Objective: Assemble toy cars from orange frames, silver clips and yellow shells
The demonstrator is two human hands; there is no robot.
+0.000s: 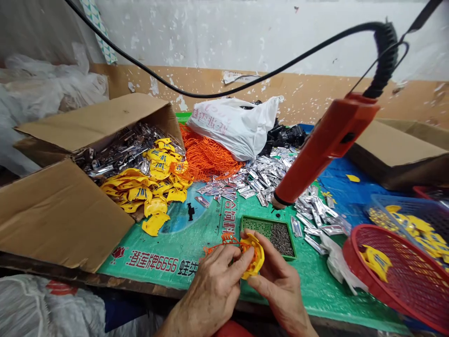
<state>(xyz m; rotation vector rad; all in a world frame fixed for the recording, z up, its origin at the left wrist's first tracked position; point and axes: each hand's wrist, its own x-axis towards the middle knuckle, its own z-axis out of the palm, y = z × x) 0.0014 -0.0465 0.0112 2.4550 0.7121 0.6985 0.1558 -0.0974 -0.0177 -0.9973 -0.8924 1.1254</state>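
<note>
Close to the table's front edge, my right hand [280,283] holds a curved yellow plastic shell [260,256] between thumb and fingers, its hollow side turned toward my left hand. My left hand [215,281] is closed, its thumb and index finger pressing an orange lattice-like plastic piece [229,239] into the shell. Part of that orange piece sticks out to the left; the rest is hidden by my fingers. Just behind my hands lies a green tray [242,225] with small dark screws [281,238]. A red electric screwdriver [322,145] hangs tip-down above the tray.
At left, a cardboard box [66,210] spills metal parts and yellow shells [154,206]. Orange lattice pieces [206,154], a white bag [235,126] and silver parts [261,175] lie behind. A red basket [403,285] stands at right. A black cable [210,96] crosses above.
</note>
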